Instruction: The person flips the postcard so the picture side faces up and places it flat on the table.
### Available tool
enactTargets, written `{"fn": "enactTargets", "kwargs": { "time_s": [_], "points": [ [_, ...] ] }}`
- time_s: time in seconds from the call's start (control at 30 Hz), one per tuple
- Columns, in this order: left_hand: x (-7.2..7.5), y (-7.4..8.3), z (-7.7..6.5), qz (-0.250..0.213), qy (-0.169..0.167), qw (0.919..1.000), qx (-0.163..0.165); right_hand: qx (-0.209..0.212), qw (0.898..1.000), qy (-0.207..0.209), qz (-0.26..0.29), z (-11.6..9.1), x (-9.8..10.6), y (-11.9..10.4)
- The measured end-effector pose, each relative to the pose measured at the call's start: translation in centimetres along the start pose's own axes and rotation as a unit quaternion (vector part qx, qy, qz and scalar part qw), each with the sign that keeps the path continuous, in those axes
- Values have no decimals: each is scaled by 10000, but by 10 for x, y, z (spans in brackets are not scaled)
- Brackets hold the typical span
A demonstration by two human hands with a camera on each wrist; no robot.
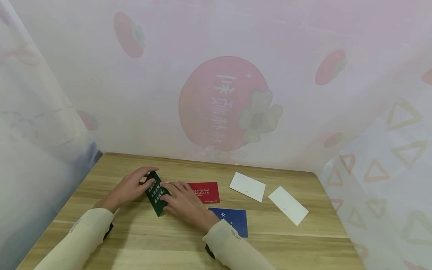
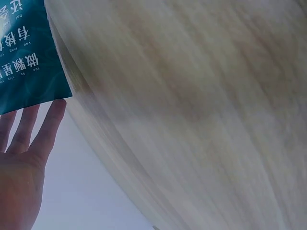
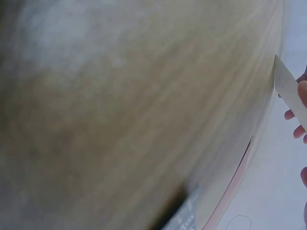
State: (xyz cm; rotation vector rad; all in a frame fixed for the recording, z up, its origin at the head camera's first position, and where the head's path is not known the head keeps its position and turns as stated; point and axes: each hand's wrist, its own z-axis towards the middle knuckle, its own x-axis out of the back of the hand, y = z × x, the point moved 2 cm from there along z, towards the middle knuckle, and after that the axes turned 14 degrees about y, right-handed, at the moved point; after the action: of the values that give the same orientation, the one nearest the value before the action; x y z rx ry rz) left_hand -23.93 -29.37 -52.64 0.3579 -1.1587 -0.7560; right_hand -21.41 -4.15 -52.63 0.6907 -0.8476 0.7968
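Plainly, in the head view the green card [image 1: 156,195] lay between the two hands, left of the other cards, its long axis running steeply from upper left toward lower right, nearer the person. The left hand [image 1: 126,189] pinched its upper left part, thumb over the lettered face; the right hand [image 1: 187,202] had its fingers bent over the opposite side, touching the card, though whether they gripped it could not be told. Neither hand was nearer, since both met the card. Right of them, on the wood-grained table [image 1: 141,243], lay a red card [image 1: 209,189] with pale script, a blue card [image 1: 237,221] partly hidden by the right forearm, and two plain white cards [image 1: 248,185] [image 1: 288,206], all flat oblongs. The left wrist view showed the green card as a thin, stiff-looking sheet, teal and faintly patterned under white characters, with long fingers at its edge. The right wrist view caught a pale side of a card at the margin, fingertips about it, and a narrow pink strip [image 3: 230,189] over blurred grain.
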Motion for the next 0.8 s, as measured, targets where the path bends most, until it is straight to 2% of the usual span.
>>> {"fn": "enactTargets", "kwargs": {
  "time_s": [0.53,0.8],
  "points": [
    [5,0,-3,9,-2,10000,85,100,9999,-40,65,2,1,-1],
    [5,-1,-2,88,11,9999,82,153,9995,-282,-52,5,0,2]
  ]
}}
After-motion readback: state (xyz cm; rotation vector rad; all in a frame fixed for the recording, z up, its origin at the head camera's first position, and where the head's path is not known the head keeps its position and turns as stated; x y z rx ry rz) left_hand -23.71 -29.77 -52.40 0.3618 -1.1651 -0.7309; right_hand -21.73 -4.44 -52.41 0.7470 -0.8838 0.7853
